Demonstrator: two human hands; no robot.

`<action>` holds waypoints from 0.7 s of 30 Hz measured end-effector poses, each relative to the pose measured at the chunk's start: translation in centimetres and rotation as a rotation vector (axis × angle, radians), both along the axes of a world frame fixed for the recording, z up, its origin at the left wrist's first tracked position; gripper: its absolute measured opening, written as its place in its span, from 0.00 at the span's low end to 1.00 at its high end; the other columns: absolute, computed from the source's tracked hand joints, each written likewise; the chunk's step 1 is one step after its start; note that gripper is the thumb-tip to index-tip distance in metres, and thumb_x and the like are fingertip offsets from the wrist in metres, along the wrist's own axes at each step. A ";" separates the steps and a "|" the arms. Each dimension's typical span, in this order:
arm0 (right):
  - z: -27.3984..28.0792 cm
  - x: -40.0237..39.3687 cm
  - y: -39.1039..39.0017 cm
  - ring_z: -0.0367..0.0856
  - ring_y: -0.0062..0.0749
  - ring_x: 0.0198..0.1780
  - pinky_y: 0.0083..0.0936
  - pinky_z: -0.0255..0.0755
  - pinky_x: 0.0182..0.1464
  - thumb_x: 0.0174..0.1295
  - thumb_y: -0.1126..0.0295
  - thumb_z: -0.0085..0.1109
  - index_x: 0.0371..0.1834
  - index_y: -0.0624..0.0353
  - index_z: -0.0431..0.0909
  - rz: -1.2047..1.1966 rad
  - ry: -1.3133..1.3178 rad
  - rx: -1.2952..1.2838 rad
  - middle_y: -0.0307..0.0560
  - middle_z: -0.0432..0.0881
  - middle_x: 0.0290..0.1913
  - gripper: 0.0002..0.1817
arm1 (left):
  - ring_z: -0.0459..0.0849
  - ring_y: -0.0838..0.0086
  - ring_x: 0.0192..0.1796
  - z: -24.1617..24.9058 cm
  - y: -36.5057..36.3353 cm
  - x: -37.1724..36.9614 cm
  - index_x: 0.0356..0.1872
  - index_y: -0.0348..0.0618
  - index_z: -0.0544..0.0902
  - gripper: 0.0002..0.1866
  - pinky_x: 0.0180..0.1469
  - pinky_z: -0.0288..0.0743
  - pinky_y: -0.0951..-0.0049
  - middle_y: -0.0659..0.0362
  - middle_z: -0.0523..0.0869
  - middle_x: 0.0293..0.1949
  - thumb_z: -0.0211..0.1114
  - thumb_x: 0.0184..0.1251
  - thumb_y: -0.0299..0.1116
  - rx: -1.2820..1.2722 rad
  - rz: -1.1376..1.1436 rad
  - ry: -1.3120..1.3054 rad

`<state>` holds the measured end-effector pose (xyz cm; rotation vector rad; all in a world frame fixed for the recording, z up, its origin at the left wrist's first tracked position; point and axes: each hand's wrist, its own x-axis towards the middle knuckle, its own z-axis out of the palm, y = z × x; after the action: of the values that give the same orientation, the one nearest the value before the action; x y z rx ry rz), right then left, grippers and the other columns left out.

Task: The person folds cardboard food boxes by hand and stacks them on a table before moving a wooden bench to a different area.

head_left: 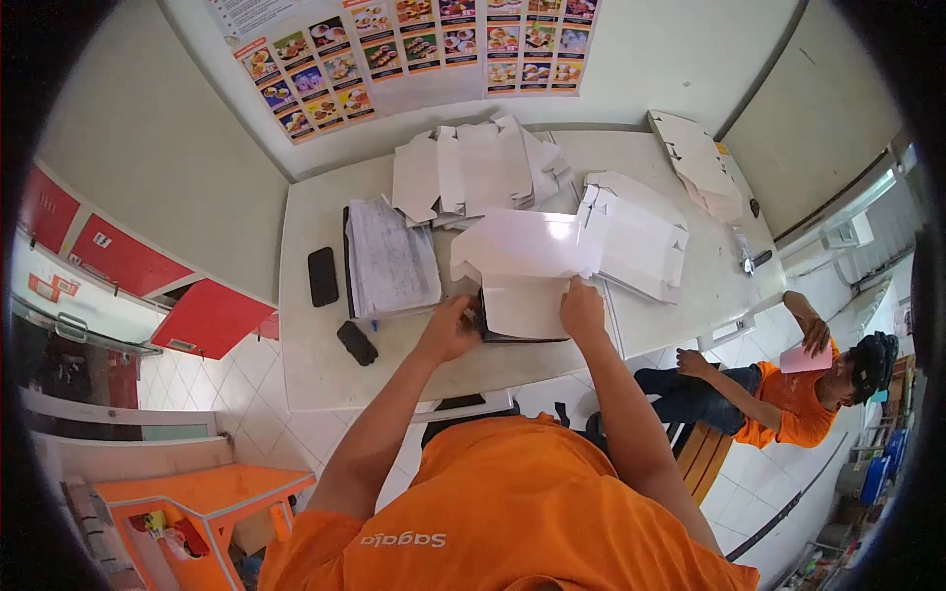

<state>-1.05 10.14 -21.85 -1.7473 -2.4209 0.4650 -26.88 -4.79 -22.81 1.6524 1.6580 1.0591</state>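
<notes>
A flat white cardboard box blank [527, 258] lies on the white table [315, 355] in front of me. My left hand [451, 327] grips its lower left edge. My right hand [582, 308] presses on its lower right corner, fingers bent over the fold. Under the blank sits a dark tray or board, mostly hidden.
Stacks of white box blanks [483, 172] lie at the back, more folded ones [641, 231] to the right. A notebook [391, 258], a black phone [322, 277] and a small black object [357, 343] lie at left. A person in orange [788, 389] sits at right holding pink paper.
</notes>
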 end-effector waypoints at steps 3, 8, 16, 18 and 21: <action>-0.5 0.0 -0.1 0.88 0.66 0.44 0.54 0.84 0.47 0.72 0.71 0.52 0.50 0.65 0.77 -0.031 0.061 0.046 0.70 0.86 0.41 0.11 | 0.85 0.55 0.52 0.6 -0.5 1.2 0.60 0.49 0.81 0.29 0.46 0.84 0.59 0.45 0.78 0.62 0.71 0.52 0.23 0.088 0.029 -0.049; -0.5 -0.3 -0.5 0.88 0.65 0.41 0.54 0.83 0.46 0.67 0.73 0.57 0.49 0.69 0.77 -0.067 0.091 0.127 0.70 0.87 0.39 0.11 | 0.85 0.58 0.53 -1.0 -1.0 1.4 0.56 0.47 0.84 0.25 0.45 0.87 0.67 0.44 0.72 0.67 0.66 0.55 0.17 0.170 -0.046 0.024; 1.5 -1.8 -1.5 0.90 0.61 0.45 0.48 0.85 0.47 0.69 0.75 0.53 0.49 0.66 0.78 -0.093 0.017 0.078 0.68 0.87 0.40 0.10 | 0.86 0.53 0.57 -2.6 -1.4 0.7 0.58 0.46 0.88 0.17 0.52 0.86 0.63 0.34 0.74 0.70 0.65 0.71 0.27 0.176 -0.015 -0.053; 1.2 -1.8 -1.6 0.90 0.60 0.45 0.48 0.85 0.47 0.70 0.74 0.52 0.48 0.66 0.78 -0.087 0.043 0.088 0.67 0.88 0.41 0.09 | 0.86 0.52 0.57 -1.9 -1.6 1.0 0.60 0.45 0.87 0.17 0.54 0.85 0.62 0.34 0.75 0.69 0.65 0.72 0.29 0.136 -0.015 0.007; 0.4 -1.9 -1.4 0.91 0.55 0.47 0.45 0.86 0.48 0.74 0.68 0.49 0.51 0.63 0.76 -0.118 -0.040 0.073 0.60 0.89 0.43 0.11 | 0.86 0.50 0.57 -0.5 -1.8 2.0 0.65 0.45 0.84 0.21 0.57 0.84 0.61 0.34 0.76 0.68 0.65 0.73 0.30 0.105 -0.016 0.045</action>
<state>-2.97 8.73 -21.45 -1.8726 -2.3124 0.3270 -24.83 -6.56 -23.32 1.7652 1.6397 1.1256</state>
